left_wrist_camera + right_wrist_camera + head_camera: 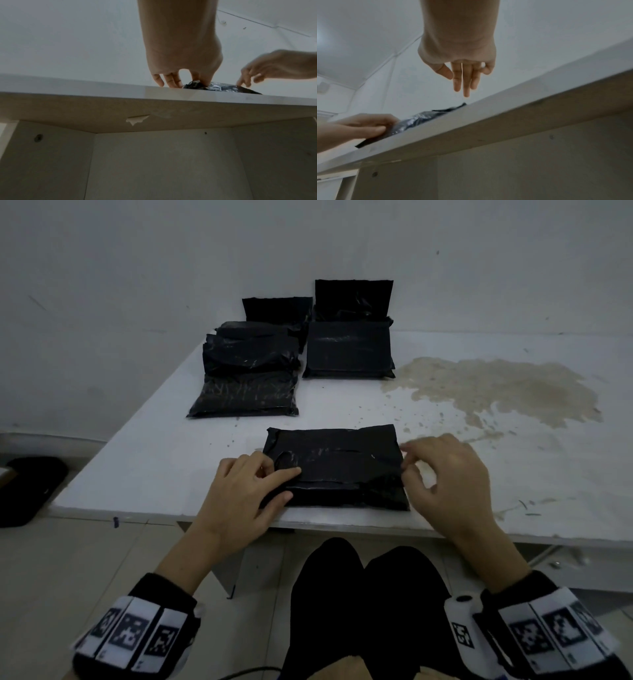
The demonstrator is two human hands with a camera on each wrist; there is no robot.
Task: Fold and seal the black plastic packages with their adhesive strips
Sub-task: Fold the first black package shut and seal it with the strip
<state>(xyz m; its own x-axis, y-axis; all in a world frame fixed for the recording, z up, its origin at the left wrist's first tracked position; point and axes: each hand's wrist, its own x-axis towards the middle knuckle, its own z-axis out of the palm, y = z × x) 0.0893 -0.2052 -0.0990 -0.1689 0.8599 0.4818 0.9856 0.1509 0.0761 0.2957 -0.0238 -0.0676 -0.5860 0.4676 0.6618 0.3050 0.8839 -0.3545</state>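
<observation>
Package (337,474) lies folded; left hand (239,494) presses its left end, right hand (448,474) hovers slack, empty, beside its right edge; probably smooth the seal next.

Bare hands (239,494), black-and-white marker-patterned wristbands (133,635)

Both bare forearms reach forward from the near side, each banded at the wrist with a black-and-white marker cuff (137,635). The left hand (245,491) lies palm-down on the left end of the black package (342,470), forefinger stretched straight across its top and thumb laid along its near corner. The right hand (452,474), blurred, hovers at the package's right edge, fingers loose and holding nothing; whether its fingertips touch cannot be told.
</observation>
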